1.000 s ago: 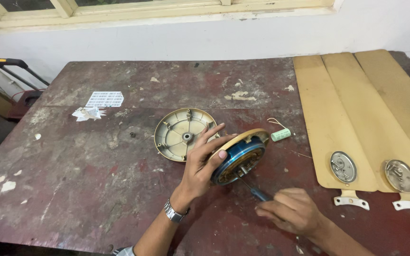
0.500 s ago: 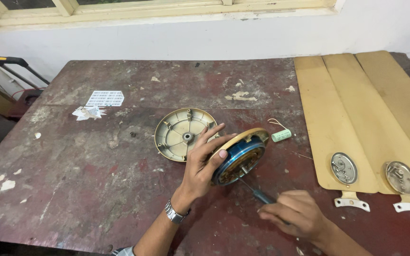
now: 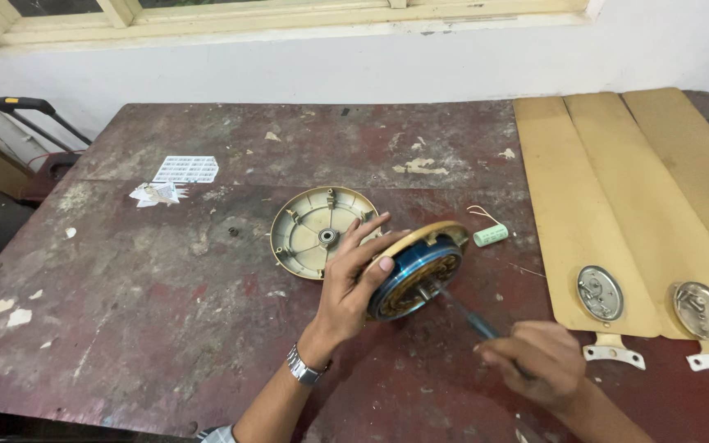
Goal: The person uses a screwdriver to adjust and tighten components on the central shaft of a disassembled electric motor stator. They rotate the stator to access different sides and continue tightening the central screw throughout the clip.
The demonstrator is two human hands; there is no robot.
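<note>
My left hand [image 3: 352, 283] grips a round fan motor [image 3: 416, 271] with a gold-coloured shell and blue windings, tilted on its edge on the worn red-brown table [image 3: 166, 287]. My right hand [image 3: 535, 361] holds a blue-handled screwdriver [image 3: 463, 312], and its tip touches the motor's centre. Just behind the motor a gold-coloured round motor cover [image 3: 319, 230] lies open side up, with a bearing in its middle.
A small pale green capacitor [image 3: 491, 235] with a wire lies right of the motor. Three tan fan blades [image 3: 617, 189] with metal brackets cover the table's right side. White paper scraps [image 3: 176, 179] sit far left. A hand trolley [image 3: 30, 131] stands beyond the left edge.
My right hand has brought the screwdriver up and to the left, so its tip now meets the motor's centre. My left hand still holds the motor in the same place.
</note>
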